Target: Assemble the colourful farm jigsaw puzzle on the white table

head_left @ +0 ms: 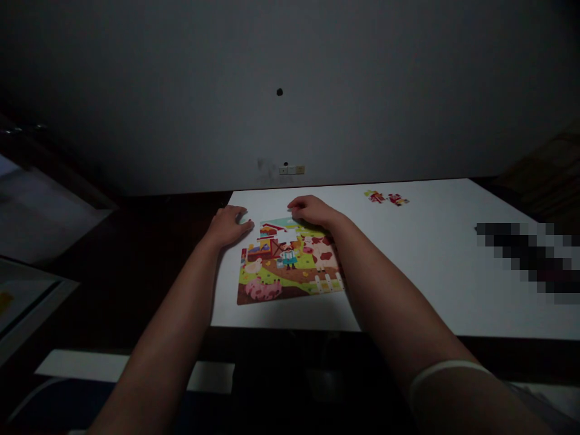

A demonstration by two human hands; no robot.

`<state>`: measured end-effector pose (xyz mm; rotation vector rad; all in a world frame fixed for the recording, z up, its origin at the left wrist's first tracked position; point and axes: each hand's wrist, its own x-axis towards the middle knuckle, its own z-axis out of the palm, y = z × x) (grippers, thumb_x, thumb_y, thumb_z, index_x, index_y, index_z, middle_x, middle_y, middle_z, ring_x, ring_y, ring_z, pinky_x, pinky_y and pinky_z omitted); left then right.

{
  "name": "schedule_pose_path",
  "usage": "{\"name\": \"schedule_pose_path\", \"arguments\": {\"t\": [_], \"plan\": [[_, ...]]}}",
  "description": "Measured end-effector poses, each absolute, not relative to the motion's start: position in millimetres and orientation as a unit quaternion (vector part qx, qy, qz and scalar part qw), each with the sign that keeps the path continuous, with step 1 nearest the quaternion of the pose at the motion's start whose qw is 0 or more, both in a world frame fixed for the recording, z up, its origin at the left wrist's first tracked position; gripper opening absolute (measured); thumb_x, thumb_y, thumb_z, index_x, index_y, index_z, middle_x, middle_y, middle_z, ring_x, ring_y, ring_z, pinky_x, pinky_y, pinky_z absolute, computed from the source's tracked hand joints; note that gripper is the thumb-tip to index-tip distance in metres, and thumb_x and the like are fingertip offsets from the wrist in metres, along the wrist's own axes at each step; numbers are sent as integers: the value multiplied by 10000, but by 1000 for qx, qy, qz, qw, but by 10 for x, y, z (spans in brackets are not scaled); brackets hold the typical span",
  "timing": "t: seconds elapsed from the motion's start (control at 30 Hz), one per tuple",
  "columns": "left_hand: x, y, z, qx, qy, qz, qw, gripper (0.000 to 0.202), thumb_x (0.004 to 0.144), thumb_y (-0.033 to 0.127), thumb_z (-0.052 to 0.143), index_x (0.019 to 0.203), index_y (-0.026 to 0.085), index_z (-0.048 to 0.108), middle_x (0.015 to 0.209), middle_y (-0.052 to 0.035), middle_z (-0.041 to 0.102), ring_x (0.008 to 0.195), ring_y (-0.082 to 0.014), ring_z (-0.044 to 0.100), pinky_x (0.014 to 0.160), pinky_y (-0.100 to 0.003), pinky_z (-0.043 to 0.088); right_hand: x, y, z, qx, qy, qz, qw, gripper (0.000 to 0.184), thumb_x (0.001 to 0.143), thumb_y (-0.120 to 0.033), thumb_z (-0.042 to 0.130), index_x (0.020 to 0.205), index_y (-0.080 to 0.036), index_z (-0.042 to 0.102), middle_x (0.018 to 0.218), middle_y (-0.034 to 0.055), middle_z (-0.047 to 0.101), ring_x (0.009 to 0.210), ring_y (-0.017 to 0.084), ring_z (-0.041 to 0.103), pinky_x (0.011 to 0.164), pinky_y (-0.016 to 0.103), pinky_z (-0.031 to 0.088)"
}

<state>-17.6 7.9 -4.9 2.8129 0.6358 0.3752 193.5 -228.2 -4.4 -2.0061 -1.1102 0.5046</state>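
Observation:
A farm-scene jigsaw puzzle (312, 260) lies on the white table between my forearms, with a pig, a cow and a farmer on it. White gaps show in its upper left part. My left hand (229, 226) rests at the puzzle's upper left, thumb and forefinger apart. A small pale puzzle piece (245, 220) is partly visible between those fingers. Over the puzzle's top edge, my right hand (312, 211) has its fingers curled together; whatever is under the fingertips is hidden. My right forearm covers the puzzle's right edge.
Several loose puzzle pieces (385, 197) lie in a small group toward the back of the white table (421, 260). A dark, pixelated object (525, 251) is at the right side. Behind the table stands a grey wall with sockets (292, 170).

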Motion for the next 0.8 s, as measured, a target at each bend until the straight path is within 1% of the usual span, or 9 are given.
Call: {"name": "schedule_pose_path", "arguments": {"t": [0.1, 0.17, 0.27, 0.4, 0.5, 0.57, 0.7, 0.8], "plan": [[-215, 108, -32, 960, 228, 115, 113, 606, 841, 599, 698, 1287, 190, 732, 1371, -161, 651, 1259, -389, 576, 1099, -516, 453, 1950, -2321, -29, -757, -497, 208, 371, 402, 777, -179, 830, 1178, -182, 798, 1080, 74, 799, 897, 195, 720, 826, 272, 548], [-231, 128, -25, 959, 235, 109, 112, 566, 828, 592, 713, 1226, 191, 744, 1337, -159, 657, 1233, -377, 585, 1081, -503, 463, 1945, -2336, 1, -756, -529, 197, 330, 399, 760, -238, 885, 1150, -191, 821, 1089, 79, 805, 921, 213, 726, 855, 289, 545], [-244, 149, -26, 958, 241, 105, 112, 512, 811, 580, 735, 1155, 201, 752, 1277, -161, 665, 1172, -366, 605, 1031, -492, 485, 1939, -2351, 57, -769, -559, 159, 265, 359, 772, -295, 906, 1115, -208, 847, 1130, 99, 808, 987, 252, 734, 919, 321, 534], [-254, 163, -40, 957, 238, 114, 120, 464, 811, 569, 746, 1106, 211, 755, 1230, -155, 669, 1120, -340, 625, 978, -454, 507, 1975, -2382, 87, -771, -571, 149, 238, 375, 818, -378, 896, 1157, -224, 850, 1162, 111, 807, 1054, 278, 735, 970, 332, 528], [-257, 173, -52, 956, 239, 115, 123, 454, 816, 564, 744, 1103, 213, 757, 1208, -149, 673, 1097, -326, 639, 953, -433, 518, 2015, -2407, 70, -767, -571, 173, 236, 352, 892, -387, 829, 1202, -222, 837, 1143, 101, 815, 1014, 262, 746, 937, 314, 537], [-253, 178, -63, 956, 239, 117, 122, 465, 823, 570, 736, 1121, 214, 760, 1215, -145, 676, 1098, -323, 644, 959, -432, 520, 2035, -2412, 53, -764, -571, 179, 239, 343, 910, -373, 806, 1215, -217, 832, 1136, 96, 819, 990, 250, 751, 918, 302, 538], [-231, 162, -94, 958, 234, 122, 114, 554, 841, 595, 715, 1250, 222, 748, 1277, -147, 662, 1166, -332, 624, 1038, -449, 493, 2052, -2400, 29, -772, -558, 175, 249, 337, 865, -350, 853, 1177, -222, 842, 1116, 90, 824, 977, 243, 756, 923, 297, 536], [-208, 113, -102, 962, 220, 115, 111, 585, 865, 638, 677, 1294, 246, 745, 1327, -146, 638, 1238, -360, 585, 1098, -500, 449, 2044, -2392, 26, -775, -542, 187, 265, 298, 843, -309, 872, 1132, -239, 852, 1095, 81, 828, 984, 246, 756, 943, 312, 540]]}}
